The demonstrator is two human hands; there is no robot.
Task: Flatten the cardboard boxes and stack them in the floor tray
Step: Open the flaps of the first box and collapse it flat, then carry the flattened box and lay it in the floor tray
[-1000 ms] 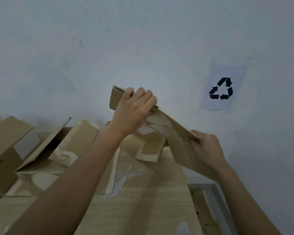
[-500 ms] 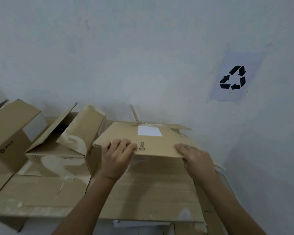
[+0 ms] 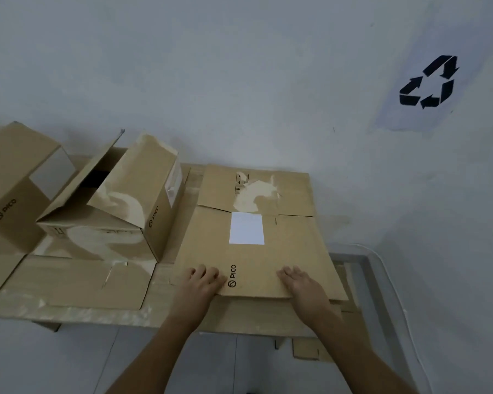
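A flattened brown cardboard box (image 3: 254,251) with a white label and a PICO mark lies flat on the right end of the wooden table (image 3: 69,314). My left hand (image 3: 202,282) and my right hand (image 3: 302,284) hold its near edge, fingers on top of the cardboard. Right of the table, low on the floor, is the grey floor tray (image 3: 382,282), with flat cardboard pieces (image 3: 305,348) showing under the table edge.
An opened box (image 3: 111,211) with raised flaps stands left of the flattened one, and a closed box (image 3: 12,189) stands further left. A flat cardboard sheet (image 3: 77,282) lies in front of them. A recycling sign (image 3: 427,83) hangs on the wall at right.
The box was held up in the air and folded a second ago. Both hands have since brought it down and it now lies flat on the table under them.
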